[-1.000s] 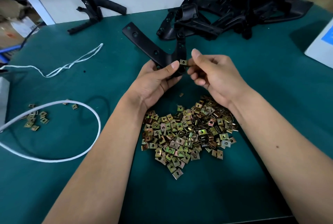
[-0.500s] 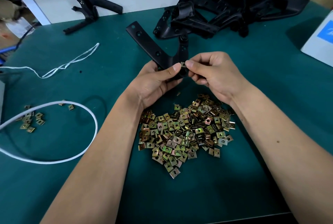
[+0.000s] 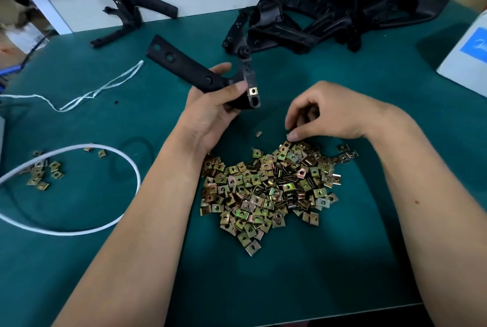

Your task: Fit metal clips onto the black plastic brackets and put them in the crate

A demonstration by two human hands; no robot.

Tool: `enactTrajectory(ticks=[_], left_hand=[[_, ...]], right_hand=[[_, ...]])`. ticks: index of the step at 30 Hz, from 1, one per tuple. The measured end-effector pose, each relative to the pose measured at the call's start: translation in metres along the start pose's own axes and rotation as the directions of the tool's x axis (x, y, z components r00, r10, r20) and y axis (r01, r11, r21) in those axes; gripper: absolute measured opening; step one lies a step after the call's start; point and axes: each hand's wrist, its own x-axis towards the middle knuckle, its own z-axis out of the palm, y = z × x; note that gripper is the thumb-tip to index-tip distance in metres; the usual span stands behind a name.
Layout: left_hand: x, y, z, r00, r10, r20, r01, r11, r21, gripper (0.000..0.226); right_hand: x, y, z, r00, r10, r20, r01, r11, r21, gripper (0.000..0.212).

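Left hand (image 3: 210, 113) has a firm grip round a black bracket (image 3: 184, 68), held up over the green bench (image 3: 342, 261), one metal clip (image 3: 253, 91) seated near its lower end. Right hand (image 3: 332, 113) is down at the top edge of the clip pile (image 3: 266, 189), fingers curled, fingertips (image 3: 293, 137) touching the clips; whether one is pinched, cannot tell. More brackets (image 3: 329, 21) heaped at the far edge.
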Motion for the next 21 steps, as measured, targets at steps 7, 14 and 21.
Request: enactTrajectory(ticks=[7,14,21], left_hand=[[0.004,-0.001,0.0,0.997,-0.061,-0.044,0.054,0.987,-0.151,0.004],[0.001,-0.002,0.001,0.996,-0.091,-0.028,0.088,0.994,-0.069,0.012],[-0.002,-0.004,0.002,0.992,-0.109,0.065,0.109,0.994,0.008,0.015]], right_hand=[[0.006,-0.007,0.009,0.995,-0.025,-0.101,0.027,1.0,0.013,0.014],[0.017,-0.026,0.033,0.841,0.171,-0.513,0.259,0.705,0.66,0.014],[0.02,-0.042,0.044,0.862,0.354,-0.362,0.292,0.237,0.927,0.01]])
